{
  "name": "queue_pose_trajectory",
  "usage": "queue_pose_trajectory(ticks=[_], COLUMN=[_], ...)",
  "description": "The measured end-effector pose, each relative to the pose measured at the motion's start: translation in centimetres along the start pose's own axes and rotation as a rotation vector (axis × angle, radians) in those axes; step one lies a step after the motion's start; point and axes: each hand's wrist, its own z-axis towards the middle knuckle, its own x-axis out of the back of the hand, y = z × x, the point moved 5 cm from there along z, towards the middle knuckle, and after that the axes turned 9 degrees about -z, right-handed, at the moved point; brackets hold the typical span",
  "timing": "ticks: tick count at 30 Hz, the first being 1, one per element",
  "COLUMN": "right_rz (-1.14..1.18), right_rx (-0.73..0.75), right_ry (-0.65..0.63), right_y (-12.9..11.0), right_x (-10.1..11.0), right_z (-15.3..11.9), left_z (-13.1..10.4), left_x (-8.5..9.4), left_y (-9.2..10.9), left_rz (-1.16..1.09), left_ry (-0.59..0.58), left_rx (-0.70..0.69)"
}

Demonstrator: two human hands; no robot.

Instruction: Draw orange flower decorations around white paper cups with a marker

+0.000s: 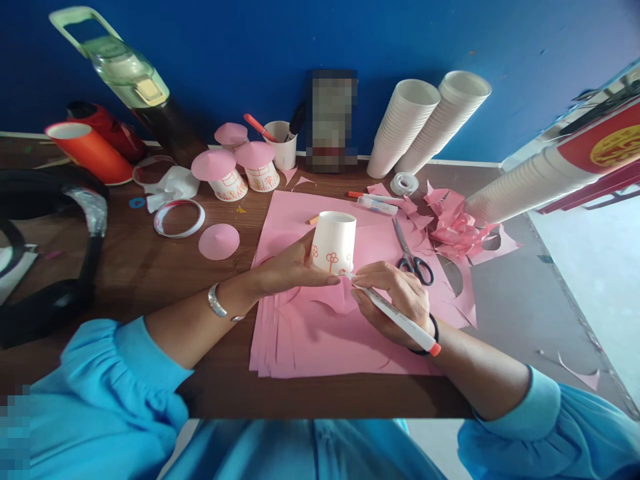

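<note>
A: Where is the cup [334, 241]?
B: Inverted on pink paper [320, 333] on the desk [150, 267], clasped by the left hand [293, 267]; the right hand [395, 297] pinches a marker [395, 317].
A: Risk?
B: A loose clasp; the cup could turn, smearing the drawing.

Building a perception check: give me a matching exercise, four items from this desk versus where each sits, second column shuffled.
Items:
1. white paper cup
2. marker
3. scissors
4. pink paper cone

Places:
A. lying on the bare wood, left of the pink paper stack
B. held in the right hand
C. steadied upside down by the left hand
D. lying on the pink sheets, right of the cup

Pairs: 1-C, 2-B, 3-D, 4-A
</note>
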Motion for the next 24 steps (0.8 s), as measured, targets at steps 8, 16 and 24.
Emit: queue_pose_trajectory(ticks=[8,16,24], right_rz=[0.003,-0.004,-0.009], right_rx=[0.001,-0.006,-0.013], right_ry=[0.000,-0.005,-0.023], right_y=[0.04,-0.08,-0.28], right_x=[-0.10,-0.08,-0.03], right_z=[-0.06,0.13,0.10], left_z=[-0.05,-0.10,-0.12], left_x=[-0.01,-0.07,0.27], left_y=[-0.01,0.09,-0.33], left_rz=[0.003,0.008,0.030], left_ry=[-0.011,0.001,-0.003], left_rx=[0.007,0.013,0.025])
